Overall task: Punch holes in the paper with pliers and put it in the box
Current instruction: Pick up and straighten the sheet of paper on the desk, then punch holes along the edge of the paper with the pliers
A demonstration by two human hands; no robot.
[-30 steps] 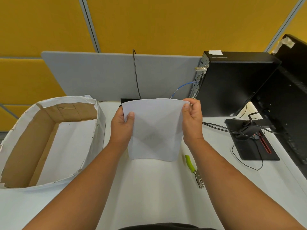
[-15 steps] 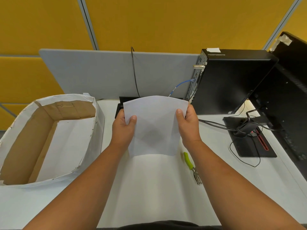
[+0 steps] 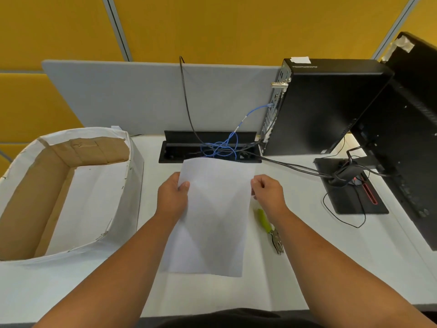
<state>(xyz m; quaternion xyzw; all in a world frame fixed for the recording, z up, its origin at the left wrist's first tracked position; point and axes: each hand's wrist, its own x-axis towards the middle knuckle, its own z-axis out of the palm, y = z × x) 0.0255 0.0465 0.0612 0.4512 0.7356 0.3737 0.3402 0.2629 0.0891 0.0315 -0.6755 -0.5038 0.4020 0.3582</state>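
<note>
So we've got the thin white sheet of paper (image 3: 214, 216) held out flat over the white desk (image 3: 307, 268), left hand (image 3: 173, 197) pinching its left edge with the thumb on top, right hand (image 3: 268, 191) pinching the right edge near the top corner. The green-handled metal punch pliers (image 3: 269, 229) are lying on the desk just right of the sheet, right under our right wrist, and the paper-wrapped cardboard box (image 3: 71, 192) sits open off to the left. Biggest risk imo: once we let go with the right hand to grab the pliers, the sheet is floppy enough to droop or slide out of a one-handed pinch, and then the holes land crooked or it creases. Reaching down blind could also knock the pliers away. Hard to tell from here: whether any holes are punched yet (we can't see any), what our fingers under the sheet are doing, and the pliers' handles are partly hidden by our wrist.
</note>
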